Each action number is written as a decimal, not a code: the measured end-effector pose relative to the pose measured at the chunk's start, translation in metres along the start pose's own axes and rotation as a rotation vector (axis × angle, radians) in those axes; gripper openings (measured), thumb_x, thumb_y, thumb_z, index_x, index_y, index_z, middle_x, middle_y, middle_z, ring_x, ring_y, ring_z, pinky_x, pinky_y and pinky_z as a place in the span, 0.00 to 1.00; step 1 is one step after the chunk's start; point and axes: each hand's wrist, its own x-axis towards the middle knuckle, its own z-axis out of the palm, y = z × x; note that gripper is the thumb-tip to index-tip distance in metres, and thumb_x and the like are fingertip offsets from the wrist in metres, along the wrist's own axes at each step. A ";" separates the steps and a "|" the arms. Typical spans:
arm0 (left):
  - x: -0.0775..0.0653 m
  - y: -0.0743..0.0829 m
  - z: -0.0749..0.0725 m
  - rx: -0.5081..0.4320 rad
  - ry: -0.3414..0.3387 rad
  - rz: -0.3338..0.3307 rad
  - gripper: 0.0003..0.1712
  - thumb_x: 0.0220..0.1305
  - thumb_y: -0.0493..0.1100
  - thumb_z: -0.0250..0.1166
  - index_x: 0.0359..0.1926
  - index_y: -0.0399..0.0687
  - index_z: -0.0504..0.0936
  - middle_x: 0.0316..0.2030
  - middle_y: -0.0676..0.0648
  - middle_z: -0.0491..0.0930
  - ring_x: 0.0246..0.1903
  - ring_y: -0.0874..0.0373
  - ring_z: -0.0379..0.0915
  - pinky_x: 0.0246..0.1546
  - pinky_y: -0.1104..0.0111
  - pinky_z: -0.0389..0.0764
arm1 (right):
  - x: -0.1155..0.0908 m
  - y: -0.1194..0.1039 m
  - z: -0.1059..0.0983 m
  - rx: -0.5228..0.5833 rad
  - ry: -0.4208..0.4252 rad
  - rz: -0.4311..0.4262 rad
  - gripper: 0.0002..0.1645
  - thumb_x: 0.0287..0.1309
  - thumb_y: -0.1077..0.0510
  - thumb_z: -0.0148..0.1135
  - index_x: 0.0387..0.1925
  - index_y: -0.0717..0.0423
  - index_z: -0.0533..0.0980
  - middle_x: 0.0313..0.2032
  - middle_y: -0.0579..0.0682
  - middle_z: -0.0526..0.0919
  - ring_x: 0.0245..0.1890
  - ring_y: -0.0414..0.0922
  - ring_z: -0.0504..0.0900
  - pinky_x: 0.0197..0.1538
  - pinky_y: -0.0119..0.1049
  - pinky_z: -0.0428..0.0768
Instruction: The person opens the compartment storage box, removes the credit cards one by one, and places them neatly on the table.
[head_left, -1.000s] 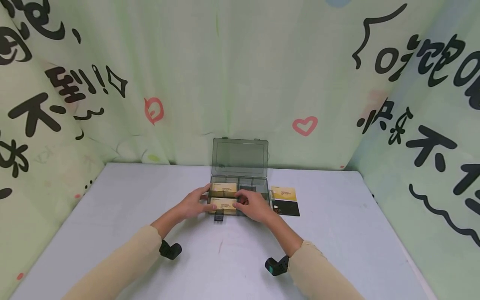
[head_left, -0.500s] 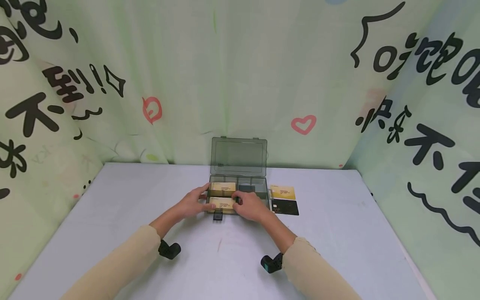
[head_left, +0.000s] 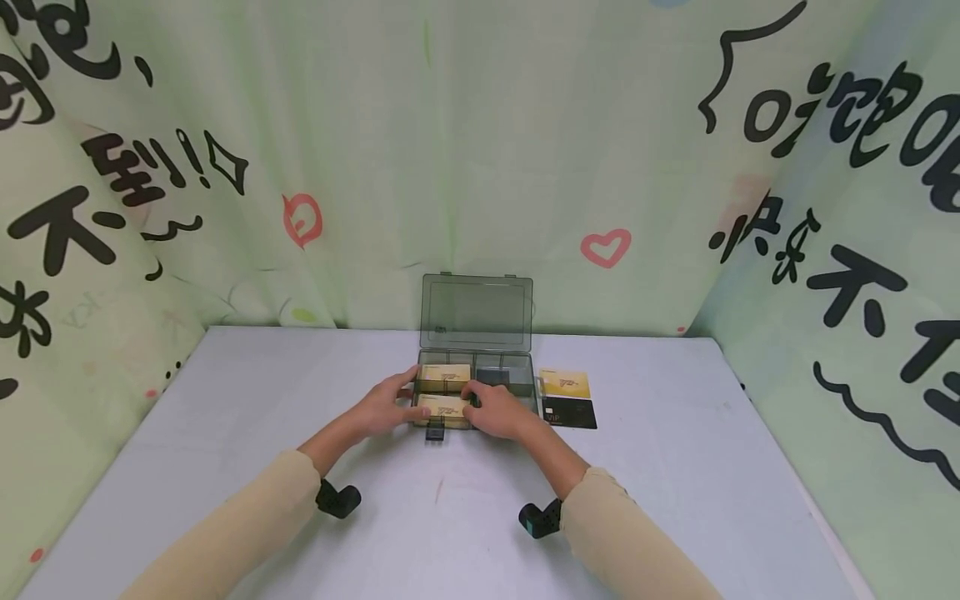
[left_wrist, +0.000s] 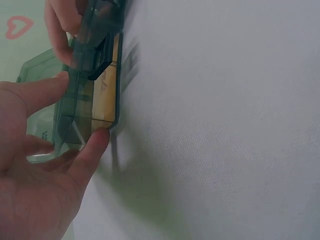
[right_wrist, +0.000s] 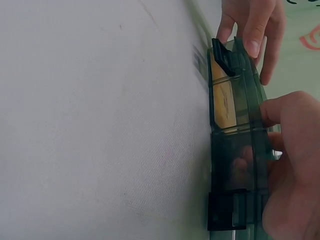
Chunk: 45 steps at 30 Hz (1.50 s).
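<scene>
A dark translucent storage box (head_left: 522, 400) stands with its lid (head_left: 477, 312) raised at the back. In its left half lie two yellow card stacks, a rear stack (head_left: 444, 372) and a front stack (head_left: 441, 407). My left hand (head_left: 384, 407) holds the box's left end, thumb over the rim and fingers against the side in the left wrist view. My right hand (head_left: 498, 412) reaches into the box, fingers curled, thumb and index at the front stack's right end. Through the clear wall, fingertips (right_wrist: 241, 164) show inside. The right hand hides part of the neighbouring compartment.
Right of the box lie a yellow card (head_left: 565, 383) and a black card (head_left: 570, 413) marked VIP. A front latch (head_left: 435, 430) hangs down. A dark item (head_left: 493, 377) sits in the back right compartment. The white table (head_left: 300, 367) meets a printed curtain (head_left: 360, 167).
My right hand has shifted slightly left, and its thumb and index have settled at the front stack's right end. The left hand stays at the box's left end.
</scene>
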 end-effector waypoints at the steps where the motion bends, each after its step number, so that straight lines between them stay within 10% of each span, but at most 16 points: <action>1: 0.000 0.000 0.000 0.002 -0.001 -0.003 0.50 0.63 0.46 0.66 0.76 0.45 0.46 0.74 0.37 0.52 0.69 0.39 0.60 0.66 0.47 0.67 | 0.000 0.001 0.000 0.017 0.009 -0.008 0.18 0.66 0.54 0.50 0.56 0.51 0.72 0.21 0.46 0.66 0.21 0.42 0.61 0.28 0.35 0.63; 16: 0.002 0.000 0.001 0.007 -0.004 -0.027 0.51 0.62 0.47 0.67 0.77 0.49 0.46 0.74 0.39 0.54 0.69 0.40 0.60 0.66 0.47 0.67 | 0.001 0.016 0.000 0.246 0.154 -0.128 0.02 0.62 0.60 0.58 0.34 0.55 0.76 0.22 0.45 0.73 0.21 0.39 0.67 0.28 0.31 0.67; 45: 0.001 0.001 -0.001 0.008 -0.027 -0.041 0.50 0.62 0.46 0.66 0.77 0.48 0.46 0.74 0.40 0.53 0.70 0.40 0.58 0.66 0.47 0.66 | -0.017 0.022 -0.007 0.506 0.283 -0.045 0.08 0.70 0.56 0.53 0.42 0.57 0.73 0.36 0.55 0.80 0.35 0.46 0.80 0.40 0.38 0.82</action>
